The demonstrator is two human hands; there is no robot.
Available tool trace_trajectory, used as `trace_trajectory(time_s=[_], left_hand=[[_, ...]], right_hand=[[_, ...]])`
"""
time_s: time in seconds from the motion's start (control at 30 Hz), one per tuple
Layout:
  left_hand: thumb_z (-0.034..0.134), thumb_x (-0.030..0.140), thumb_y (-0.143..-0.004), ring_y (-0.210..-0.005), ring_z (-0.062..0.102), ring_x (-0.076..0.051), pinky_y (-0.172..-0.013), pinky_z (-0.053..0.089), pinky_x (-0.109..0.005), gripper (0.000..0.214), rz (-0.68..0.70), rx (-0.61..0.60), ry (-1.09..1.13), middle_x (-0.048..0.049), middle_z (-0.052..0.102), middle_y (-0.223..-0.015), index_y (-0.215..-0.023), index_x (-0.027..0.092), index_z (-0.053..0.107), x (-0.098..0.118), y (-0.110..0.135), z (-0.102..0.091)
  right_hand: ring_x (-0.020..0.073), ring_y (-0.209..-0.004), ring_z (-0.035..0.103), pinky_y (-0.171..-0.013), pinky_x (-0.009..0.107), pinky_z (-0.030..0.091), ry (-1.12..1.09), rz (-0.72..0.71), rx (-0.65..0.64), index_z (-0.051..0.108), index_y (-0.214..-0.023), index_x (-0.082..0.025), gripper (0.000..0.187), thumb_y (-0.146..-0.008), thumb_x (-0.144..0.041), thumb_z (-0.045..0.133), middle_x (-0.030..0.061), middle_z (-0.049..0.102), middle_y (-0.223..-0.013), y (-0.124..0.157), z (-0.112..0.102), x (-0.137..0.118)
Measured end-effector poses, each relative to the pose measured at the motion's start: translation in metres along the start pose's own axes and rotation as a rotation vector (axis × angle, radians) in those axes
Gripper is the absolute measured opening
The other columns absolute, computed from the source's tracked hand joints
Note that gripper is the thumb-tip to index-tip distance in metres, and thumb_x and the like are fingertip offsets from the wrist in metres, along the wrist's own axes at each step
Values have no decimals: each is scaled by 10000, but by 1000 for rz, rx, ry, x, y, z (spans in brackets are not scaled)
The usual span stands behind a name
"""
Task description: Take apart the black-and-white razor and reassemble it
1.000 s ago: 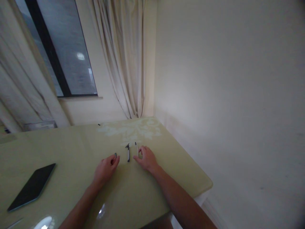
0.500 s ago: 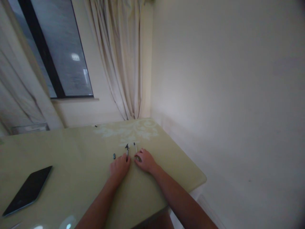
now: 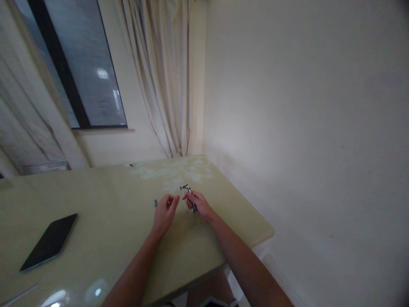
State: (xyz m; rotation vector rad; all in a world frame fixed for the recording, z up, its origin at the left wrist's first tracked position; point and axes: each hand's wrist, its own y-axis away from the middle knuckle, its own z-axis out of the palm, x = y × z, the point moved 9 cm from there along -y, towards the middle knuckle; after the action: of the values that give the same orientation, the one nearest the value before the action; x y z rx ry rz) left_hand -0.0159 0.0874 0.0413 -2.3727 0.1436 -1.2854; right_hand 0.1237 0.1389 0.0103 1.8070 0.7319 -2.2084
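Note:
My right hand [image 3: 198,203] is closed around a slim dark-and-silver stick-like tool with a black angled head [image 3: 189,190], its head pointing away from me and its dark end below the fingers. Under it on the table, a thin white stick with a dark tip [image 3: 184,200] lies close to the fingers. My left hand [image 3: 165,209] hovers just to the left, fingers loosely bent and thumb apart, holding nothing. Beside it on the left lies a small dark teal cylinder [image 3: 155,203], too small to name.
A dark flat tablet-like device [image 3: 49,243] lies on the pale green table [image 3: 105,209] at left. Near the far edge sits a tiny black piece [image 3: 131,165]. A wall [image 3: 303,128] runs along the right, and curtains [image 3: 169,85] hang behind.
The slim tool has passed from my left hand to my right hand. My left hand has let go, and the white stick that was by my right hand now lies on the table.

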Motion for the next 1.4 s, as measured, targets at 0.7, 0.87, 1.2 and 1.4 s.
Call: trace_trajectory(time_s=[0.7, 0.87, 1.2, 1.4], left_hand=[[748, 601, -804, -746, 487, -140, -713, 423, -258, 644, -204, -271, 633, -19, 606, -849, -1322, 221, 698, -33, 4, 22], [813, 608, -735, -830, 570, -159, -772, 472, -276, 664, -265, -251, 715, -73, 680, -1003, -1275, 230, 727, -36, 5, 19], [853, 571, -703, -977, 640, -204, -831, 506, -292, 618, -268, -302, 689, -119, 695, -1277, -1209, 232, 751, -32, -20, 27], [896, 545, -655, -973, 645, -210, -849, 499, -300, 601, -270, -331, 710, -109, 724, -1209, -1143, 219, 768, -24, -25, 27]], right_hand=[[69, -386, 264, -435, 245, 163, 26, 210, -159, 545, -586, -184, 547, -878, -645, 578, -88, 332, -413, 9, 17, 8], [70, -388, 265, -436, 249, 158, 38, 217, -159, 578, -609, -173, 549, -891, -644, 575, -87, 331, -419, 7, 19, 7], [70, -416, 259, -455, 259, 157, 51, 95, -48, 584, -610, -170, 564, -901, -653, 568, -77, 346, -432, 2, 3, -7], [72, -418, 261, -464, 261, 170, 57, 49, -27, 601, -618, -167, 577, -875, -684, 588, -78, 341, -429, 5, -2, -16]])
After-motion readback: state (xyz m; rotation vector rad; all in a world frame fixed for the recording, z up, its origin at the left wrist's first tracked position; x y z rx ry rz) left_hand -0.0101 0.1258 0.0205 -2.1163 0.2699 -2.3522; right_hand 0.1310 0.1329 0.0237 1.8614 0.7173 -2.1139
